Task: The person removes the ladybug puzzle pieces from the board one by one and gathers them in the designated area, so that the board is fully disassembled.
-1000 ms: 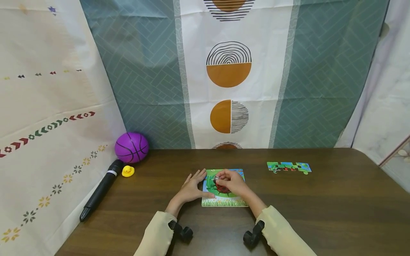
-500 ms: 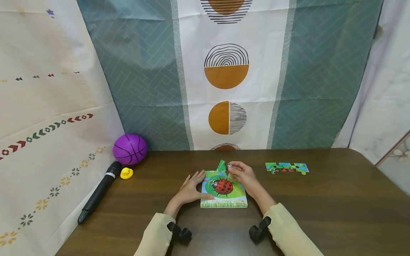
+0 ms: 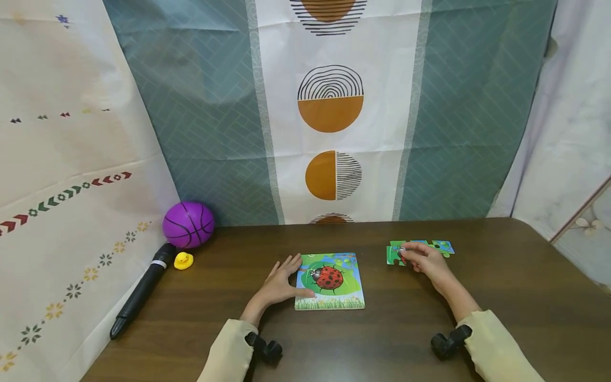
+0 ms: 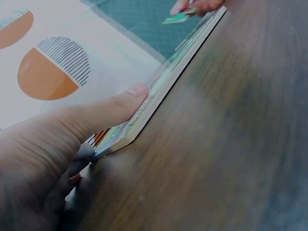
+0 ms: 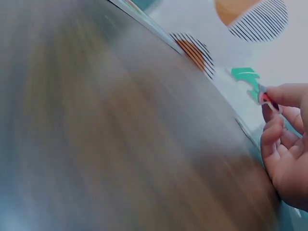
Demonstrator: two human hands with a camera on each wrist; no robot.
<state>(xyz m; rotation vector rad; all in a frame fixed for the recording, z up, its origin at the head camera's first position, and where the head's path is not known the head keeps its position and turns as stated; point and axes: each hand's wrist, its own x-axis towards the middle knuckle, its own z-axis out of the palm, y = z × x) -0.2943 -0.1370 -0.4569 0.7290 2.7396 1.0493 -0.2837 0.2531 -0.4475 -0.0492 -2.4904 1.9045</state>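
My left hand (image 3: 281,284) lies at the left edge of a square ladybug puzzle board (image 3: 334,302), fingers spread and straight. Its thumb (image 4: 115,108) rests on the board's near left corner in the left wrist view. To the right, my right hand (image 3: 429,265) pinches a green puzzle piece (image 5: 246,76) with red and grey on it between thumb and fingers. That hand is above a row of loose puzzle pieces (image 3: 444,246) at the back right and partly hides them. Whether the held piece touches them, I cannot tell.
A purple ball (image 3: 188,224), a small yellow rubber duck (image 3: 183,260) and a long black stick-like object with a white band (image 3: 138,300) lie along the table's left side. A patterned curtain (image 3: 229,132) hangs behind the wooden table (image 3: 363,345).
My right hand has lifted the puzzle piece off the board and carried it right to the loose pieces. The ladybug picture on the board is now uncovered. My left hand keeps its place.
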